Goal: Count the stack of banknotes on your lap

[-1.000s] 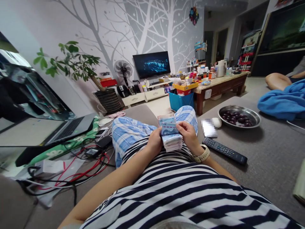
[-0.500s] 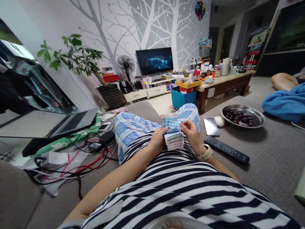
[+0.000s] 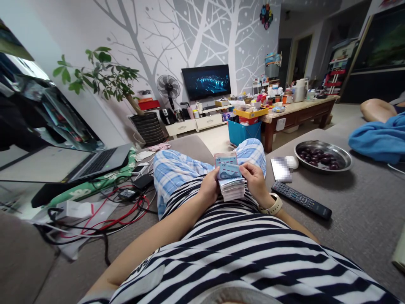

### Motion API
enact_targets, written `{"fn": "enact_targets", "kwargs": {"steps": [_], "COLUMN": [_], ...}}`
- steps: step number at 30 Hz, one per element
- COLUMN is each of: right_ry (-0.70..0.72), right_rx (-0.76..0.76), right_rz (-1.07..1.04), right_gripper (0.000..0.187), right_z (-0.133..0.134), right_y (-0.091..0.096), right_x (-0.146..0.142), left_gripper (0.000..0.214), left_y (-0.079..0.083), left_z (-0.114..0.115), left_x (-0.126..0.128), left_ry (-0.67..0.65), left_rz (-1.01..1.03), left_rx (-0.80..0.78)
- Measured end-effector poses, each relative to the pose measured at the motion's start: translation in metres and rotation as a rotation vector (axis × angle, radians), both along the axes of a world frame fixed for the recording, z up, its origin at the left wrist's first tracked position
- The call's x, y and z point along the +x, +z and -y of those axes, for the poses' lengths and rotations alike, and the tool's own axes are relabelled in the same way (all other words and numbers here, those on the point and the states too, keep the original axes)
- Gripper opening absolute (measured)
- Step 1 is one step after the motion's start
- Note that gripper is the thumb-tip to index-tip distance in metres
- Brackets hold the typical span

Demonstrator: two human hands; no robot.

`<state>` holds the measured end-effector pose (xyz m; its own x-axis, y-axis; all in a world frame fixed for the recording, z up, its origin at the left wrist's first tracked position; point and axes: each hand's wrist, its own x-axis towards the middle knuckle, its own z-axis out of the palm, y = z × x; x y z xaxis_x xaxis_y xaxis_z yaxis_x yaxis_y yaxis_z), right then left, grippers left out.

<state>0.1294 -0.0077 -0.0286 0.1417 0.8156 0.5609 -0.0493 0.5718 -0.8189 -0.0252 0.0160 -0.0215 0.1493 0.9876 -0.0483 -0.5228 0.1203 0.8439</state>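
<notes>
Over my lap, both hands hold a thick bundle of banknotes (image 3: pixel 232 190), folded so that its lower ends fan out in layers. My left hand (image 3: pixel 209 185) grips the left edge, thumb on top. On the other side, my right hand (image 3: pixel 255 181) pinches the right edge of a bluish note facing me, between thumb and fingers. A pinkish edge shows above the blue notes. The fingers under the bundle are hidden. A pale watch (image 3: pixel 276 204) is on my right wrist.
To my right lie a remote control (image 3: pixel 301 199), a phone (image 3: pixel 281 169), a white mouse (image 3: pixel 291 161) and a steel bowl (image 3: pixel 344 162) of dark round fruit. Left are tangled cables (image 3: pixel 126 215) and an open laptop (image 3: pixel 98 162). A person's knee (image 3: pixel 376 109) shows at far right.
The blue note at the front now lies flatter and straighter across the bundle. Both hands keep hold, with only slight finger movement. The view has shifted very little.
</notes>
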Motion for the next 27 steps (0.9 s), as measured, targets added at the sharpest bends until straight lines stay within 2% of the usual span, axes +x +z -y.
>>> {"fn": "enact_targets", "kwargs": {"steps": [7, 27], "right_ry": [0.024, 0.03], "right_rx": [0.007, -0.008], "right_rz": [-0.017, -0.013], "right_gripper": [0.029, 0.029], "right_z": [0.0013, 0.0018], "right_y": [-0.0005, 0.0006], "right_x": [-0.0011, -0.0013], "left_gripper": [0.024, 0.021], "left_y": [-0.0006, -0.0006], "left_z": [0.0025, 0.0026], "left_x": [-0.0005, 0.0], "left_ry": [-0.026, 0.028], "left_rz": [-0.025, -0.047], "left_rx": [0.04, 0.03]}}
